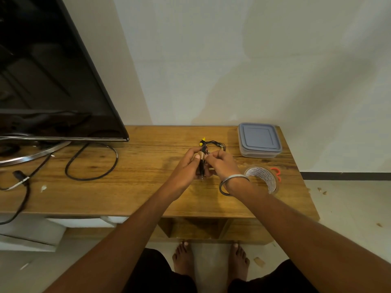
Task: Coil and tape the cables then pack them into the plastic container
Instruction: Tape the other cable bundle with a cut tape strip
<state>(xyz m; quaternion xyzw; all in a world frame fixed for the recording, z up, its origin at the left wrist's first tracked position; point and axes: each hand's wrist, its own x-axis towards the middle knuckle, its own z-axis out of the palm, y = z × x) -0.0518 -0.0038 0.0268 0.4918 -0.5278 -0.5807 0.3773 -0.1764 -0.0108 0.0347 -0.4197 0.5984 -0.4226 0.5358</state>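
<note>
A thin black cable bundle (202,157) with a yellow plug at its far end is held upright over the wooden table (135,187). My left hand (188,166) grips the bundle from the left. My right hand (222,163) pinches a strip of brown tape against the bundle near its middle. Loose black strands of the cable trail to the right behind my fingers. The plastic container (259,139) stands at the back right with its blue-grey lid on. A roll of clear tape (262,178) lies just right of my right wrist.
A television (53,70) on a metal stand fills the left side of the table. Its black power cord (91,163) loops across the table. Orange-handled scissors (277,173) peek out behind the tape roll. The table's right edge is close to the container.
</note>
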